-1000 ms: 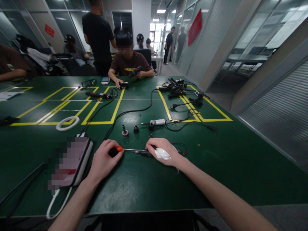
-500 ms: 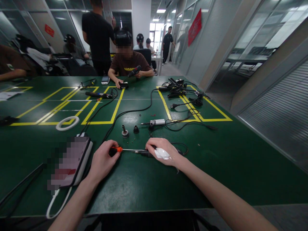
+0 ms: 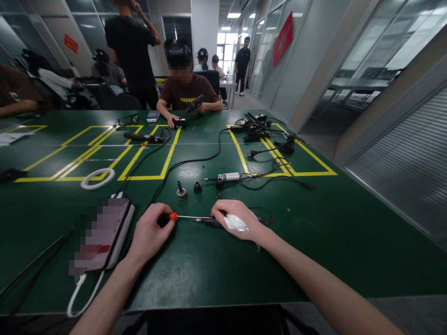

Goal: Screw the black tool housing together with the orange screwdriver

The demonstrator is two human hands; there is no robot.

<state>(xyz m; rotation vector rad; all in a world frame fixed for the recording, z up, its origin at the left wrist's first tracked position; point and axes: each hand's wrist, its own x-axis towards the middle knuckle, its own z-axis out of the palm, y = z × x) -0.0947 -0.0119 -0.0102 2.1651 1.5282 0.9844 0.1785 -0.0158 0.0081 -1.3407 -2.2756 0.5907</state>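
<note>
Low in the middle of the head view, my left hand (image 3: 152, 231) is closed round the handle of an orange and black screwdriver (image 3: 173, 216), its shaft pointing right. My right hand (image 3: 237, 220), with a white patch on its back, is closed on a black pen-like tool (image 3: 210, 222) at the shaft's far end. Part of that tool is hidden under the palm. Just beyond the hands stand a round metal part with a stem (image 3: 181, 191) and a small black nozzle (image 3: 197, 187). A silver cylindrical tool (image 3: 228, 177) lies behind my right hand.
The green table (image 3: 335, 242) carries a boxy device (image 3: 104, 237) at left, a white ring (image 3: 98, 178), a black-handled tool (image 3: 139, 137) and a heap of black cables (image 3: 254, 125). Across it, a seated person (image 3: 188, 90) holds a drill.
Both my hands and the tools look unmoved. In the background, the standing person in black has shifted left, and the person in the corridor has turned and moved slightly.
</note>
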